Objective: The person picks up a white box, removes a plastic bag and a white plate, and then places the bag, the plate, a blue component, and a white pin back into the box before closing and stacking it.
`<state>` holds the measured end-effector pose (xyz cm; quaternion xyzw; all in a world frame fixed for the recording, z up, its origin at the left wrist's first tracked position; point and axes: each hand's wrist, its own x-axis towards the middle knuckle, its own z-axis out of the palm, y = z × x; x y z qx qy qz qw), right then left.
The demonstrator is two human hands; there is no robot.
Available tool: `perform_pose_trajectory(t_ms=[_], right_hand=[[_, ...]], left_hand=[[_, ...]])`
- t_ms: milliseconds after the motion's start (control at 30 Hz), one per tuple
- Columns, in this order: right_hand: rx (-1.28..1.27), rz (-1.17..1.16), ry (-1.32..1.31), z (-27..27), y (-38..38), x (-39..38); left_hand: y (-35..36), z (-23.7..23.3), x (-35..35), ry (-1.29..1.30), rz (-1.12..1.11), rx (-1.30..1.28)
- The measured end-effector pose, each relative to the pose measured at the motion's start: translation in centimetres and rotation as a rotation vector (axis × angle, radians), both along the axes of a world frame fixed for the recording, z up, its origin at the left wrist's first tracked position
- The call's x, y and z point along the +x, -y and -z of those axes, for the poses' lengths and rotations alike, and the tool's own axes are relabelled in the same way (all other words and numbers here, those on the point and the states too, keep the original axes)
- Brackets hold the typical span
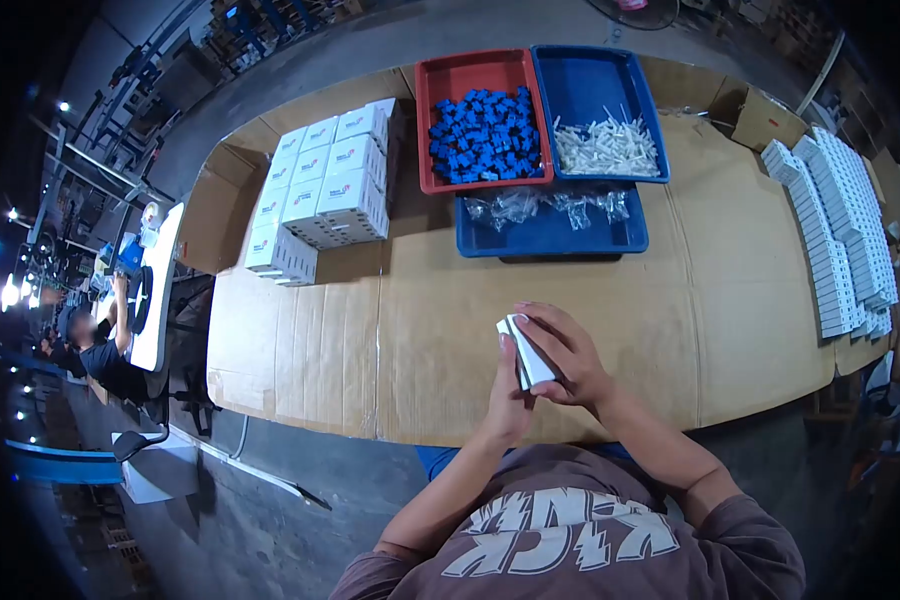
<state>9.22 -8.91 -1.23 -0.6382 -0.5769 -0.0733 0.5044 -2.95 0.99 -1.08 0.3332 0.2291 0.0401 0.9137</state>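
Near the front edge of the cardboard-covered table, both my hands are closed around a small white box (536, 365), which is tilted between them. My left hand (510, 398) grips its left side, the thumb lying up along it. From the right, my right hand (570, 355) wraps over the box, its fingers reaching across the top end. A dark line runs along the box's length between two white faces. Part of the box is hidden behind my fingers.
Beyond my hands stand a red tray (421, 130) of blue plastic pieces, a blue tray (654, 110) of small white parts, and a lower blue tray (550, 242) with clear bags. White boxes (320, 185) are stacked left, more white stacks (835, 235) right. A person (115, 350) works far left.
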Motion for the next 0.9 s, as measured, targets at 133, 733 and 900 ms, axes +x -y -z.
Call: perform_pose_trajectory(t_ms=[133, 733, 900], right_hand=[[0.035, 0.053, -0.38, 0.3, 0.0, -1.5], [-0.264, -0.038, -0.479, 0.8, 1.5, -2.4], [-0.236, -0.049, -0.679, 0.5, 1.6, -2.6]], left_hand=[[1.2, 3.5, -0.2, 0.0, -0.024, 0.202], [-0.2, 1.4, 0.6, -0.004, -0.303, 0.178], [-0.2, 2.1, 0.9, -0.008, -0.336, 0.265]])
